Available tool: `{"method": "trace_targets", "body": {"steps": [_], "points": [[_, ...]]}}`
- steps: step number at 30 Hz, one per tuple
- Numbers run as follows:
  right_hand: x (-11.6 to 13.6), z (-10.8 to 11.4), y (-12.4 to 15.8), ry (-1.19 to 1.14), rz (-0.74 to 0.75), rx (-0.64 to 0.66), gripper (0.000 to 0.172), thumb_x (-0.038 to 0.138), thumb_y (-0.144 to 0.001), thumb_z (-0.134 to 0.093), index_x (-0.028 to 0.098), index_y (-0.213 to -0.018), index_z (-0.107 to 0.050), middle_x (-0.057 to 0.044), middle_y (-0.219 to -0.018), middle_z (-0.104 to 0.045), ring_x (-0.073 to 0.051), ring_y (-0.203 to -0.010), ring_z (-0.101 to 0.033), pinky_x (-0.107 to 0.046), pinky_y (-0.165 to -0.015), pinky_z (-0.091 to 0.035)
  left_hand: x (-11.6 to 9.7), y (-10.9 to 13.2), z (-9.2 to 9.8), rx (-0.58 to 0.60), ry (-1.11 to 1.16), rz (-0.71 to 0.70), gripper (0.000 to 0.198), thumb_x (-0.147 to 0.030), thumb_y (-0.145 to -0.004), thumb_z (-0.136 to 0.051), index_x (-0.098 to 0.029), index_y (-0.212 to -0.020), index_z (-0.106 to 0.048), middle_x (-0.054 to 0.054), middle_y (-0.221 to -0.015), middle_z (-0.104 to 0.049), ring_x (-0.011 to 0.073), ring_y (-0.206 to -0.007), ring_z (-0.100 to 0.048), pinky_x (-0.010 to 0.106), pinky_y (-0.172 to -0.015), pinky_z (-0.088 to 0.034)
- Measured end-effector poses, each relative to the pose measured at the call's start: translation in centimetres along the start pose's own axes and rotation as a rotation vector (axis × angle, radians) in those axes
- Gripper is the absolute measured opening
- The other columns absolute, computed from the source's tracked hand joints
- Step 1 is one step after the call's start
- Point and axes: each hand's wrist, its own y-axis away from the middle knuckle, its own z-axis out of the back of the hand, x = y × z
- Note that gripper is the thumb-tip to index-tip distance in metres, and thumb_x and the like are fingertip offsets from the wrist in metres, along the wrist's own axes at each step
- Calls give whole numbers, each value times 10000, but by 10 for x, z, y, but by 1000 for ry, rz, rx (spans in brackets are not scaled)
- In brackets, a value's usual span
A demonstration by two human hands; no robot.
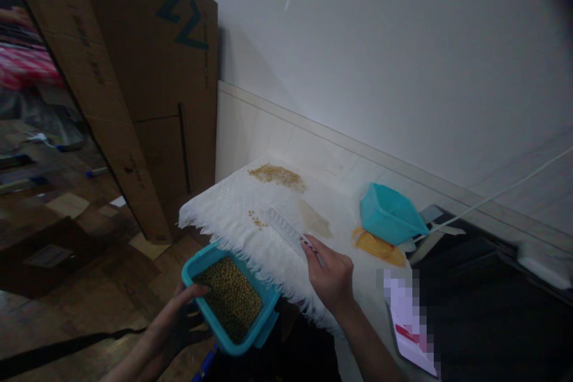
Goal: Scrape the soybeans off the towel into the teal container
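My left hand (pixel 176 322) grips the near rim of a teal rectangular tray (pixel 264 322) filled with green-brown beans (pixel 230 297), held just below the fringed edge of a white cloth (pixel 242 206). My right hand (pixel 329 274) is closed on a white comb-like scraper (pixel 286 228) that lies across the cloth. A heap of yellowish grains (pixel 275 174) sits at the far side of the cloth. Some loose yellowish grains (pixel 256 219) lie near the scraper's tip.
A second teal tray (pixel 389 215) stands tilted at the right over a yellow pile (pixel 378 246). Large cardboard boxes (pixel 147 71) lean at the left against the white wall (pixel 403 59). A white cable (pixel 505 190) runs along the right. A white-and-red card (pixel 414 343) lies near my right forearm.
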Motion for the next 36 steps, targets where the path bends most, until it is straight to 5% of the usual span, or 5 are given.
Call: {"method": "trace_targets", "body": {"steps": [18, 32, 36], "points": [[0, 4, 6, -21, -32, 81, 268, 182, -1070, -582, 118, -1024, -839, -122, -891, -865, -218, -682, -840, -224, -639, -661, -2, 2, 2, 42, 28, 17, 674, -412, -686, -877, -262, -1274, -581, 34, -826, -696, 304, -780, -698, 470, -754, -590], [-1, 1, 9, -47, -50, 99, 264, 190, -1064, -585, 159, -1043, -847, -103, -890, -868, -220, -692, -841, -239, -645, -671, -2, 1, 1, 4, 2, 7, 488, -397, -748, -829, -285, -1158, -589, 17, -792, -676, 297, -752, -691, 461, -750, -581], [1, -1, 10, -77, -50, 94, 263, 197, -1067, -586, 142, -1034, -841, -112, -889, -866, -228, -696, -843, -249, -652, -675, -3, 2, 2, 44, -4, 30, 546, -405, -787, -811, -269, -1260, -575, 41, -853, -709, 307, -808, -700, 462, -769, -590]]}}
